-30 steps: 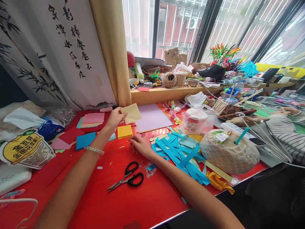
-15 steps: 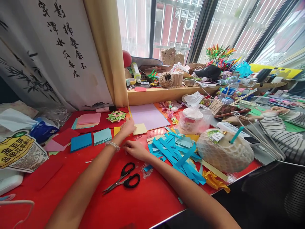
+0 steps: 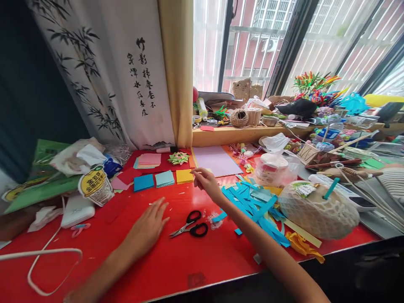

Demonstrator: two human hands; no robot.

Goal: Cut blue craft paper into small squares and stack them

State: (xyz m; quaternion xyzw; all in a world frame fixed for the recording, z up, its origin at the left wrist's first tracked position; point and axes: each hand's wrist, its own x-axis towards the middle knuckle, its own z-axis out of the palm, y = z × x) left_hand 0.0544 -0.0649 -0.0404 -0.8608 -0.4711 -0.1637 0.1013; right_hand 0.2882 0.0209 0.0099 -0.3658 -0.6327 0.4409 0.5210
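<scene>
My left hand (image 3: 147,223) is over the red tabletop (image 3: 176,267) with its fingers stretched out and nothing in it, left of the black-handled scissors (image 3: 191,225). My right hand (image 3: 207,184) has its fingers curled together at the right end of a row of small paper stacks. It covers most of the cream stack, and I cannot make out what its fingertips hold. Beside it lie the yellow stack (image 3: 184,176), the light blue stack (image 3: 164,178) and the blue stack (image 3: 144,183). A folded green and pink paper flower (image 3: 178,158) sits behind them.
Blue paper strips (image 3: 252,206) are heaped right of my right arm, near a net-wrapped round object (image 3: 318,210) with a straw. A lilac sheet (image 3: 217,160) lies at the back. Left stand a paper tub (image 3: 96,185) and a white cable (image 3: 41,254). A striped sleeve (image 3: 393,185) shows far right.
My left hand has left the paper stacks and come back toward me and leftward, its fingers spreading. My right hand has moved forward onto the cream stack. The view has turned left.
</scene>
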